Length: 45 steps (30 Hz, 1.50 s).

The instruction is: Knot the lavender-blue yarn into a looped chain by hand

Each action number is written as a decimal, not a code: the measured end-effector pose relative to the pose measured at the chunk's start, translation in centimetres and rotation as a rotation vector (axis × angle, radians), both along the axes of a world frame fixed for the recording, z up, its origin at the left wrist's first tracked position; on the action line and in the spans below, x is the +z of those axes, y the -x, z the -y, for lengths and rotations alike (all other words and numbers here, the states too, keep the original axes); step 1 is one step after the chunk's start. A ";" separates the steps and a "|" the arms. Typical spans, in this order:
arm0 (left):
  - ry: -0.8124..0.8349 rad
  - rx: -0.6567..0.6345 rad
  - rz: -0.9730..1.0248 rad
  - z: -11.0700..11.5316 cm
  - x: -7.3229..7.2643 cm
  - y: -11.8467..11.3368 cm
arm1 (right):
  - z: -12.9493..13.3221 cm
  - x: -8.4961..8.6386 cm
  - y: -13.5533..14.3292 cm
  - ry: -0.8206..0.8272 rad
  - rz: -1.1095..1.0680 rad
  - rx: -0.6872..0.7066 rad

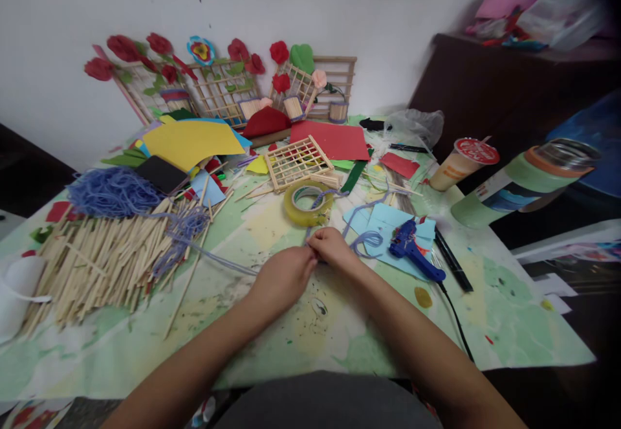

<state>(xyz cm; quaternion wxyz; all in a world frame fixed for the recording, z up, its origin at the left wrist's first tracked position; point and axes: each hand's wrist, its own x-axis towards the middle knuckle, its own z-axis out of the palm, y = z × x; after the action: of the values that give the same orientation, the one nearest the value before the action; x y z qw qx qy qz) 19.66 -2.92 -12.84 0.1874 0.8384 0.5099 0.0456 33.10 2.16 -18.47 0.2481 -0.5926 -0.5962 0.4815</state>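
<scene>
My left hand (pixel 285 276) and my right hand (pixel 334 248) meet above the middle of the table, fingertips pinched together. A strand of blue-purple yarn (pixel 228 263) runs from the left into my left hand, and yarn also shows at my right fingertips. What lies between the fingers is mostly hidden. Just beyond the hands sits a roll of yellowish tape (pixel 294 205), with yarn passing by it. A loose yarn loop (pixel 367 241) lies right of my right hand, on light-blue paper (pixel 383 254). A blue glue gun (pixel 412 250) rests on that paper.
At left lie a heap of yarn (pixel 114 191) and many wooden sticks (pixel 101 261). Behind are a stick lattice (pixel 298 162), yellow paper (pixel 194 146), red paper (pixel 332 140) and paper flowers (pixel 123 47). A drink cup (pixel 451 170) and bottle (pixel 509 186) stand right.
</scene>
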 end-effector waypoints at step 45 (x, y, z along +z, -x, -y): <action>0.717 0.457 0.962 -6.0 0.3 4.6 | 0.8 1.4 -2.3 0.253 -0.477 0.020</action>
<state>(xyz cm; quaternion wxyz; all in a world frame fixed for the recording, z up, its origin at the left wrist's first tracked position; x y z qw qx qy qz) 15.06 3.08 -12.50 0.6496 0.4796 0.5181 0.2822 35.42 1.35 -17.10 0.3008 -0.4826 -0.4618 0.6808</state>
